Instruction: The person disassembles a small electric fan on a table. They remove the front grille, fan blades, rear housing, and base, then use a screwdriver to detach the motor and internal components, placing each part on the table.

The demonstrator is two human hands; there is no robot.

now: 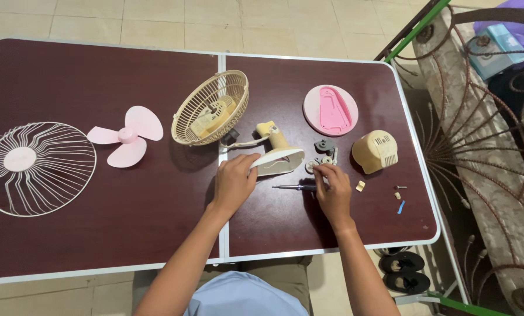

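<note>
The left hand (234, 181) is clamped on the rim of the cream fan base (279, 161), whose underside faces up. Just right of it, the right hand (334, 190) pinches a small part too tiny to identify, its palm hiding most of the screwdriver (291, 187). Beyond its fingertips lie small gears (323, 152); farther right sits the motor cover (375, 151).

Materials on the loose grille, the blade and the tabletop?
Grille: thin white-coated wire, likely metal. Blade: pale pink, smooth and matte, looks like moulded plastic. Tabletop: dark maroon sheet with a faint sheen, probably laminate, in a pale metal-looking rim.
</note>
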